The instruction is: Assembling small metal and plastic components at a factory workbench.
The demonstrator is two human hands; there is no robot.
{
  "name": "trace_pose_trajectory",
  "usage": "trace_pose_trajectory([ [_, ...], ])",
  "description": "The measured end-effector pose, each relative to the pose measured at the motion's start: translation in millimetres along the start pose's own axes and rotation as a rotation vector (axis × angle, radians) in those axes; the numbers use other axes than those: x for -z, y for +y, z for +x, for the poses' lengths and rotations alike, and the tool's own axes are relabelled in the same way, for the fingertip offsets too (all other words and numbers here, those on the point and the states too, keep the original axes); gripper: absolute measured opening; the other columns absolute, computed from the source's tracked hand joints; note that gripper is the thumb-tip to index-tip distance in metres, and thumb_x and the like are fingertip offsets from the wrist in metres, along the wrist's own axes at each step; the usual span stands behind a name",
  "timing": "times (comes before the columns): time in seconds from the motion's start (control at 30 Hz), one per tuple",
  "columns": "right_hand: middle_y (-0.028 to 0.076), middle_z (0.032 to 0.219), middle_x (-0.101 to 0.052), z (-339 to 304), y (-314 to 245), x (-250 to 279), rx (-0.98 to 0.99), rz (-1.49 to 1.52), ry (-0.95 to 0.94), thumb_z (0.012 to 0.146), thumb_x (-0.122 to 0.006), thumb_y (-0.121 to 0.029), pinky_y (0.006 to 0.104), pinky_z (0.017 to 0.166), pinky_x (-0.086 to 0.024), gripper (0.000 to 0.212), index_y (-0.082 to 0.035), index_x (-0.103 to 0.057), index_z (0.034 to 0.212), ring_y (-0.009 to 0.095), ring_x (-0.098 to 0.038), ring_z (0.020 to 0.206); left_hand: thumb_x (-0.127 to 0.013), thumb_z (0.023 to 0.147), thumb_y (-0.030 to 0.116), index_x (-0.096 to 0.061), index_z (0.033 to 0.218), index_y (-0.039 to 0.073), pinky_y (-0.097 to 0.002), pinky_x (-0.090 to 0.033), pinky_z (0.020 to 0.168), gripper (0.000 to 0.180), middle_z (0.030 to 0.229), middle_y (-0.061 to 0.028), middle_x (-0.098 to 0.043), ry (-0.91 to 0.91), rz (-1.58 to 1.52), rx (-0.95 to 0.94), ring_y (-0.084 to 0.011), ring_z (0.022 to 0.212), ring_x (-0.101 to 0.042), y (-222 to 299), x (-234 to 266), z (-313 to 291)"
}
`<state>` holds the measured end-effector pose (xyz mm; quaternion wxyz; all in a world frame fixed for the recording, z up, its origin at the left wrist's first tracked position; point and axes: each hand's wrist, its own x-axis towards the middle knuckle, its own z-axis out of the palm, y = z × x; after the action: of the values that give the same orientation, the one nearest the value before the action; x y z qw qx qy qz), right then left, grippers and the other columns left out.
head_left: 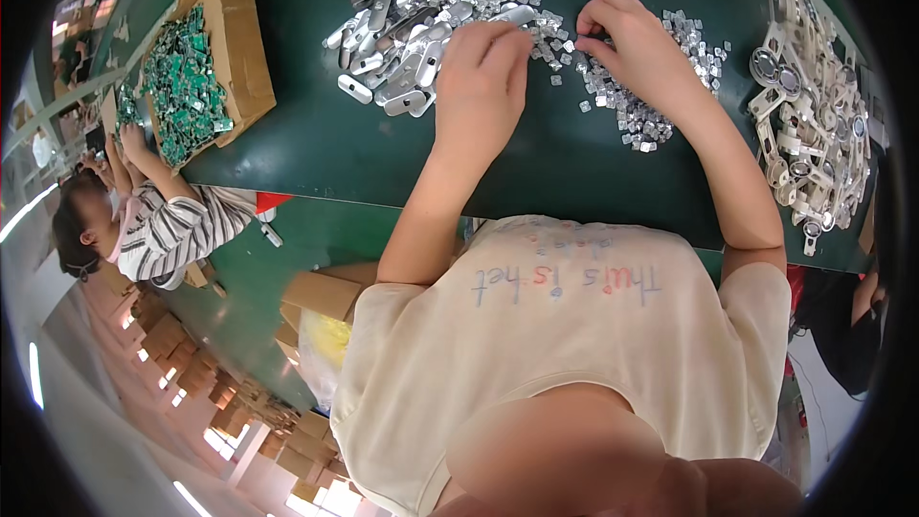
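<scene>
My left hand (483, 81) is closed, its fingers curled down at the right edge of a pile of silver oval metal shells (407, 24). Its fingertips are hidden, so what they hold, if anything, does not show. One silver shell (515, 14) lies right by its knuckles. My right hand (637, 48) is pinched, thumb against fingers, above the left side of a heap of small square silver pieces (643, 124). Anything in that pinch is too small to name. More small square pieces (550, 33) lie scattered between the two hands.
Everything lies on a dark green table (316, 144). At the left stands a cardboard box (251, 57) of green circuit boards (187, 86), with a co-worker in a striped top (182, 230) beside it. White plastic parts with round rings (804, 134) are piled at the right edge.
</scene>
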<state>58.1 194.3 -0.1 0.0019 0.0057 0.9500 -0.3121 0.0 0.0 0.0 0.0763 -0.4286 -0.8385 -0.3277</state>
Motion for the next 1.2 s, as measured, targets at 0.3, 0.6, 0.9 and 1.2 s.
trace_pose_trajectory([
  [0.3, 0.003, 0.085, -0.061, -21, -29, 35, -0.027, 0.8, 0.143, 0.084, -0.059, -0.003, 0.0211, 0.067, -0.044, 0.014, -0.001, -0.062, 0.098, 0.008, -0.056, 0.078, -0.051, 0.089, 0.001, -0.057, 0.103, -0.004, -0.0229, -0.048, 0.063, 0.016, 0.088, -0.0127, -0.064, 0.044, -1.036, 0.603, -0.014, 0.069, -0.06, 39, 22, 13],
  [0.6, 0.014, 0.088, -0.065, -35, -36, 53, -0.15, 1.273, 0.076, 0.083, -0.061, -0.002, 0.0238, 0.063, -0.05, 0.016, 0.005, -0.061, 0.097, 0.013, -0.062, 0.073, -0.054, 0.087, 0.0, -0.062, 0.101, -0.001, -0.0211, -0.048, 0.063, 0.016, 0.087, -0.0067, -0.058, -0.018, -1.039, 0.528, -0.011, 0.07, -0.058, 48, 25, 15],
  [0.9, 0.011, 0.089, -0.066, -45, -42, 60, -0.139, 1.282, 0.117, 0.082, -0.061, 0.0, 0.0222, 0.063, -0.049, 0.016, 0.004, -0.063, 0.097, 0.012, -0.061, 0.076, -0.058, 0.083, -0.005, -0.061, 0.102, -0.004, -0.0199, -0.05, 0.061, 0.019, 0.089, -0.0077, -0.059, 0.09, -1.155, 0.531, -0.0112, 0.069, -0.06, 64, 34, 19],
  [1.2, 0.009, 0.103, -0.049, -47, -43, 45, 0.119, 0.981, 0.241, 0.079, -0.055, 0.011, 0.0268, 0.082, -0.042, 0.016, 0.003, -0.056, 0.094, 0.013, -0.051, 0.094, -0.059, 0.081, -0.008, -0.056, 0.107, -0.006, -0.0231, -0.053, 0.064, 0.027, 0.08, -0.0115, -0.063, 0.102, -1.067, 0.413, -0.0142, 0.068, -0.064, 77, 22, 14],
])
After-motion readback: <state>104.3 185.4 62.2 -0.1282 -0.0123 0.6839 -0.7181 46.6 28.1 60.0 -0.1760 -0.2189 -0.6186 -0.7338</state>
